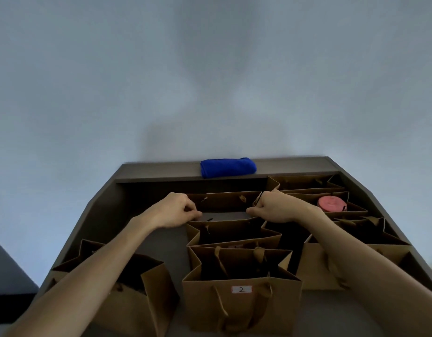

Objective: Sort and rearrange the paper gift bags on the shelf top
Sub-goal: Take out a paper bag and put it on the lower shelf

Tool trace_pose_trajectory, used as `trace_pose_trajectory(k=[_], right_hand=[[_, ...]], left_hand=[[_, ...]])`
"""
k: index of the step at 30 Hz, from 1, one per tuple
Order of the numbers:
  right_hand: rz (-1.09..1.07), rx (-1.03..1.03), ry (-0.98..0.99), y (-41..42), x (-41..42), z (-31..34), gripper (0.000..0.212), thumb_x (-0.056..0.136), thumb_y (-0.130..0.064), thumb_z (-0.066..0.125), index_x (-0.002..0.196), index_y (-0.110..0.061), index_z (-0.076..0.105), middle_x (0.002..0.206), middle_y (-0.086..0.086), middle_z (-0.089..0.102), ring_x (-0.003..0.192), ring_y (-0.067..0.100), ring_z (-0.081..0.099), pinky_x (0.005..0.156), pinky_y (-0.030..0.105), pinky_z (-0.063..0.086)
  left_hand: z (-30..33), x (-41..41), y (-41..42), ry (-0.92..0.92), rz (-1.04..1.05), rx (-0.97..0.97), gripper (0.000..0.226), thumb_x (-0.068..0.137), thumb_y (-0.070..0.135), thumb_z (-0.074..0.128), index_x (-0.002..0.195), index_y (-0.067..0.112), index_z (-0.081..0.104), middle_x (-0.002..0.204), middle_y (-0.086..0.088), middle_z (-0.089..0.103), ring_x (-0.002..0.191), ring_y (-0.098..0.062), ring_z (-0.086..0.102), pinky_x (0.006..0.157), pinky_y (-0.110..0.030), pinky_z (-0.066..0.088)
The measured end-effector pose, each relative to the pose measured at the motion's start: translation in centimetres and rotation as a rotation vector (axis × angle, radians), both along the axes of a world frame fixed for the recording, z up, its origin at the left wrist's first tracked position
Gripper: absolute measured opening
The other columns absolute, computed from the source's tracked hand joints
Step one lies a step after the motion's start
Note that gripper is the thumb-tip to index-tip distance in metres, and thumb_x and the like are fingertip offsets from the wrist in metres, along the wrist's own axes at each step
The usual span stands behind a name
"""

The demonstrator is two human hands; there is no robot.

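Several brown paper gift bags stand open on a dark grey shelf top. My left hand and my right hand each pinch a side of the rim of the far middle bag. In front of it stand a second bag and a nearer bag labelled 2. One more bag sits at the near left under my left forearm. A column of bags runs along the right; one of these bags holds a pink round object.
A folded blue cloth lies on the raised back ledge against the pale wall. The shelf's left part behind the near-left bag is bare dark surface. A dark edge of other furniture shows at the lower left.
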State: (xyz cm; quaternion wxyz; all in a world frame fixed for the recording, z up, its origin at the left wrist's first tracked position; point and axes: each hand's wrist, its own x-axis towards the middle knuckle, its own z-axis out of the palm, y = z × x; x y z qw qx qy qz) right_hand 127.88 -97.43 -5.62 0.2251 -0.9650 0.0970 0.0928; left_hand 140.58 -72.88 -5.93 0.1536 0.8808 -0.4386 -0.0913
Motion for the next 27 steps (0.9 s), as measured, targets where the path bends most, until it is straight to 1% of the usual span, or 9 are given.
trace_pose_trajectory(k=[6,9,13,16,18,20,22,24,27], right_hand=[[0.020,-0.012,-0.053,-0.5,0.6,0.0,0.038,0.100,-0.037,0.048,0.075,-0.012,0.063,0.062,-0.002,0.056,0.059,0.008,0.055,0.067,0.023,0.043],[-0.004,0.032,-0.110,-0.7,0.6,-0.1,0.035,0.100,-0.035,0.049,0.074,-0.017,0.062,0.068,-0.003,0.059,0.063,0.007,0.057,0.069,0.023,0.043],[0.019,0.026,-0.249,-1.3,-1.0,0.3,0.022,0.100,-0.030,0.050,0.105,-0.018,0.068,0.084,-0.010,0.063,0.078,0.001,0.061,0.072,0.017,0.042],[0.026,0.032,-0.420,-2.7,-4.1,0.9,0.022,0.099,-0.029,0.053,0.114,-0.022,0.067,0.098,-0.011,0.068,0.087,-0.002,0.062,0.076,0.017,0.048],[-0.005,0.025,-0.520,-3.8,-6.8,1.0,0.021,0.098,-0.029,0.055,0.112,-0.023,0.069,0.099,-0.013,0.069,0.087,-0.004,0.063,0.077,0.018,0.052],[-0.062,0.004,-0.587,-4.8,-9.8,1.0,0.019,0.096,-0.029,0.057,0.109,-0.023,0.070,0.096,-0.014,0.069,0.086,-0.003,0.064,0.076,0.018,0.054],[-0.127,0.009,-0.624,-5.6,-12.6,0.8,0.018,0.095,-0.029,0.059,0.106,-0.022,0.071,0.093,-0.014,0.070,0.087,-0.004,0.063,0.075,0.013,0.052],[-0.206,0.019,-0.626,-6.4,-15.0,0.4,0.014,0.094,-0.031,0.060,0.102,-0.028,0.071,0.088,-0.017,0.069,0.083,-0.004,0.063,0.070,0.011,0.050],[-0.309,-0.020,-0.587,-7.3,-17.8,-0.4,0.010,0.093,-0.037,0.060,0.094,-0.033,0.069,0.079,-0.014,0.069,0.071,0.001,0.064,0.062,0.018,0.050]], left_hand=[[0.1,0.3,-0.4,-0.023,0.011,-0.036,0.026,0.097,0.031,0.054,0.115,0.017,0.068,0.111,0.005,0.063,0.096,-0.001,0.056,0.085,-0.019,0.044],[0.0,0.6,-1.2,-0.033,0.065,-0.075,0.028,0.099,0.031,0.051,0.118,0.016,0.066,0.110,0.005,0.061,0.093,-0.001,0.054,0.079,-0.017,0.041],[-0.3,1.2,-1.9,-0.064,0.118,-0.103,0.028,0.099,0.032,0.049,0.119,0.019,0.064,0.115,0.000,0.062,0.093,-0.004,0.055,0.080,-0.021,0.042],[-0.4,0.8,-1.8,-0.165,0.121,-0.123,0.022,0.097,0.035,0.053,0.112,0.025,0.065,0.119,0.004,0.056,0.099,-0.008,0.055,0.085,-0.030,0.051],[-0.3,-0.2,-2.2,-0.243,0.073,-0.193,0.019,0.096,0.033,0.054,0.108,0.025,0.066,0.120,0.007,0.053,0.102,-0.007,0.054,0.086,-0.030,0.051],[0.3,-1.9,-3.4,-0.230,0.006,-0.324,0.016,0.095,0.029,0.056,0.106,0.023,0.067,0.116,0.009,0.054,0.102,-0.006,0.053,0.087,-0.024,0.046],[1.0,-4.0,-5.1,-0.193,-0.070,-0.414,0.014,0.095,0.027,0.058,0.104,0.022,0.068,0.110,0.009,0.059,0.097,-0.003,0.056,0.083,-0.016,0.042],[1.4,-6.3,-7.0,-0.139,-0.159,-0.435,0.015,0.095,0.027,0.059,0.104,0.022,0.069,0.106,0.009,0.063,0.094,-0.001,0.058,0.083,-0.016,0.044],[1.4,-9.7,-9.8,-0.086,-0.302,-0.386,0.015,0.094,0.028,0.060,0.105,0.023,0.069,0.107,0.010,0.063,0.094,0.000,0.059,0.081,-0.015,0.046]])
